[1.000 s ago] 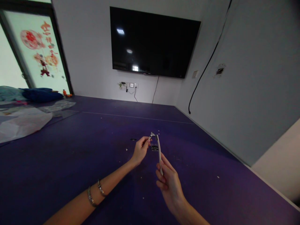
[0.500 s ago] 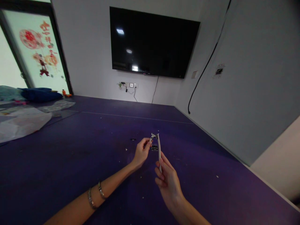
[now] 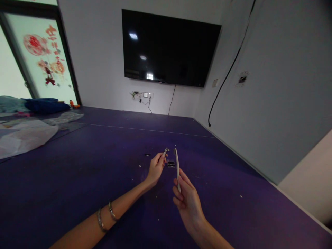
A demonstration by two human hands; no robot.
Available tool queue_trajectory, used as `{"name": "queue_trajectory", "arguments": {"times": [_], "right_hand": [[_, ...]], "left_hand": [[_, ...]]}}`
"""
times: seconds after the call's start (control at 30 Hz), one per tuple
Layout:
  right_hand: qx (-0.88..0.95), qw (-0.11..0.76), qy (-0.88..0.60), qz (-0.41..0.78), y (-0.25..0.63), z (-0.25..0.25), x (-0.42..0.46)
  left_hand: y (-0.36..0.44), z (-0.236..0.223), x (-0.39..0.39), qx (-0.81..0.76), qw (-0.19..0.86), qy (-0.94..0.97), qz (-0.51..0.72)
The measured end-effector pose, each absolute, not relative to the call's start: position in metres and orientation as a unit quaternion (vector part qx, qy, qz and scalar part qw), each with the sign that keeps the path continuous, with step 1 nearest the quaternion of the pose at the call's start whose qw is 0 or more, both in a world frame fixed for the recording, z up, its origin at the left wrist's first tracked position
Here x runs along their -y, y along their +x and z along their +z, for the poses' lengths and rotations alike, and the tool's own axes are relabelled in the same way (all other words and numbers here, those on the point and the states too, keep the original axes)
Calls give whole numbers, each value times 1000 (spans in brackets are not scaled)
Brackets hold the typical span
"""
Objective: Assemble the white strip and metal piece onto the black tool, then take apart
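My left hand (image 3: 155,169) is closed around the handle of a small silvery razor (image 3: 165,151), its head pointing up and to the right. In my right hand (image 3: 188,195) a pale toothbrush (image 3: 177,162) stands nearly upright, gripped by its lower handle between thumb and fingers. Its dark bristles (image 3: 174,151) face the razor head, with a small gap between them. Below and between the two tools, a small clear case with dark pieces (image 3: 171,164) lies on the purple floor (image 3: 124,193). Fine detail of the razor head is too small to make out.
A thin black strip (image 3: 147,155) and several white crumbs (image 3: 140,166) lie on the floor. Plastic sheeting (image 3: 28,136) and blue fabric (image 3: 46,105) are at the left. A black cable (image 3: 225,77) hangs along the right wall; a television (image 3: 168,48) is on the far wall.
The razor head has moved left and tilted away from the toothbrush bristles, which it was against or very near before. Both hands keep their grips; the toothbrush has shifted only slightly.
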State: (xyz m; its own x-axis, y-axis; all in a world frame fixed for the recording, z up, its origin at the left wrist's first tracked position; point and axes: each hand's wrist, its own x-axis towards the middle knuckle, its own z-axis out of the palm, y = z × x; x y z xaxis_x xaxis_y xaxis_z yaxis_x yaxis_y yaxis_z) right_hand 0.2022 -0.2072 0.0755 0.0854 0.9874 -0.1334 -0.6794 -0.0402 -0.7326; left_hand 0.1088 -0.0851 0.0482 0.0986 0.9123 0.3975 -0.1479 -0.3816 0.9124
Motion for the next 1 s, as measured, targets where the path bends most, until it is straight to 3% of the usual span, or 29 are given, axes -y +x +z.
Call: {"name": "queue_trajectory", "arguments": {"times": [0.2, 0.5, 1.0], "right_hand": [[332, 619, -334, 628, 230, 108, 171], [500, 616, -396, 462, 283, 127, 120], [699, 410, -521, 268, 322, 117, 103]], "left_hand": [[102, 49, 74, -351, 406, 612, 581], [94, 49, 58, -354, 396, 643, 552], [88, 53, 63, -300, 407, 675, 538]]}}
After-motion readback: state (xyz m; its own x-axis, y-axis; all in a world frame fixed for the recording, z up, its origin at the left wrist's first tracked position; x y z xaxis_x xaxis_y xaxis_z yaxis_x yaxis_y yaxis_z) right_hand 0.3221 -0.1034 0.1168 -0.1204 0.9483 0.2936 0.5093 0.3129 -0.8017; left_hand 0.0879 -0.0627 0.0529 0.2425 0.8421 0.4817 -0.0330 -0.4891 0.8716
